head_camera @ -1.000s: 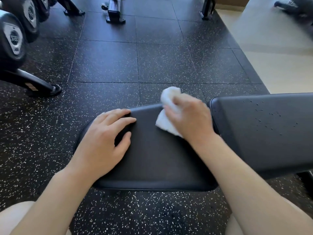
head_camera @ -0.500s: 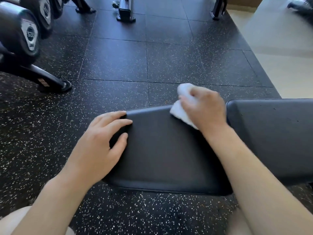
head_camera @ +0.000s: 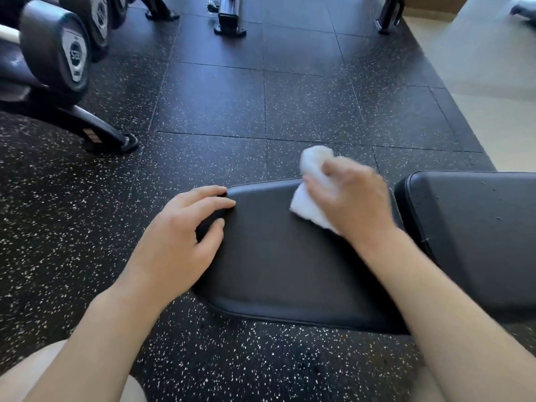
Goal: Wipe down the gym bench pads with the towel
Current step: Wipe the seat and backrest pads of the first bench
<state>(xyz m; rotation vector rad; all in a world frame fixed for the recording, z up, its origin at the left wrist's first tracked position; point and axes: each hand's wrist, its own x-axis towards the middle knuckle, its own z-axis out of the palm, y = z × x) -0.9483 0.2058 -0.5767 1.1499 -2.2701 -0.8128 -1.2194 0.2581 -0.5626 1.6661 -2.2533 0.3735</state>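
A black bench seat pad (head_camera: 284, 265) lies in front of me, with the longer black back pad (head_camera: 475, 227) to its right across a narrow gap. My right hand (head_camera: 352, 198) grips a bunched white towel (head_camera: 311, 187) and holds it against the far right part of the seat pad; the hand is blurred. My left hand (head_camera: 177, 242) rests on the seat pad's left end with its fingers spread. A few small specks show on the back pad.
Black speckled rubber floor tiles (head_camera: 304, 105) surround the bench. A dumbbell rack (head_camera: 66, 68) with round-ended dumbbells stands at the far left. Machine feet (head_camera: 229, 23) stand at the back. A beige floor (head_camera: 499, 88) begins at the right.
The view has shifted left, so both pads now sit further right. My right hand with the towel has slid back along the far edge of the seat pad. My left hand stays in place.
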